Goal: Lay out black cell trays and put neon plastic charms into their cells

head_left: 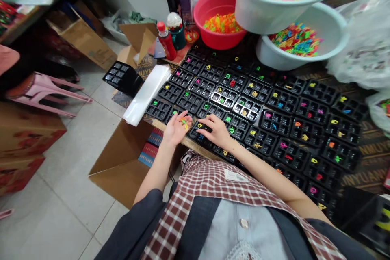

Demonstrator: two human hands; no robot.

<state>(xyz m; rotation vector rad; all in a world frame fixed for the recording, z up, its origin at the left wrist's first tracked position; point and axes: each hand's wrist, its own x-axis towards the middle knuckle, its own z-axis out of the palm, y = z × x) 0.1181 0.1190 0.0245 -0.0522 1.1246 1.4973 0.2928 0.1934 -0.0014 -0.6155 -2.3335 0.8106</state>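
Note:
My left hand (177, 129) is turned palm up at the table's front edge, its fingers slightly curled around a few small plastic pieces (184, 123) in green, orange and yellow. Over a black compartment tray (199, 135) reaches my right hand (217, 131), thumb and fingers apart, with nothing visible between them. A blue piece (201, 137) lies in that tray near the thumb. Rows of similar black trays (221, 96) spread across the table, many with one or two small coloured pieces in their compartments. The fingers of my right hand hide part of the tray.
Behind the trays stand a red basin (198, 12) and two stacked pale basins (265, 18) (268, 55), all holding coloured pieces. White plastic sleeves (148, 95) and stacked black trays (120, 77) lie left. An open carton (117, 166) sits below the table edge.

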